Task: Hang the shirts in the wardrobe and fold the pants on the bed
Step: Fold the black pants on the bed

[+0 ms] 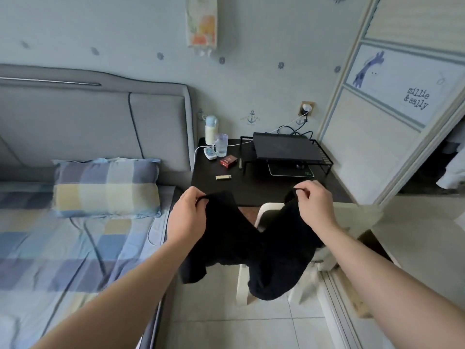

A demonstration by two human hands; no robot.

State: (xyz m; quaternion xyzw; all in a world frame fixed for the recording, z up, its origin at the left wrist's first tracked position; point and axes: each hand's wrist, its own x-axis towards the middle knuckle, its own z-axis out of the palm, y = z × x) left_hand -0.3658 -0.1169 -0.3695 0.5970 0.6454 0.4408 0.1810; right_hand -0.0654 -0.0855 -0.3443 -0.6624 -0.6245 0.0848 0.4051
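A black garment (241, 248) hangs in the air between my two hands, sagging in the middle, with two lobes drooping toward the floor. My left hand (187, 212) pinches its upper left edge. My right hand (314, 205) pinches its upper right edge. I cannot tell whether it is a shirt or pants. The bed (63, 248) with a checked sheet and a checked pillow (105, 187) lies to the left. The wardrobe's sliding door (385, 109) stands at the right, with a dark opening (442, 167) beside it.
A dark bedside desk (251, 180) straight ahead carries a bottle, a cup, a red box and a black stand with a laptop (284, 147). Below the garment stands a white chair (266, 212) with light clothes (324, 258) on it. The floor is pale tile.
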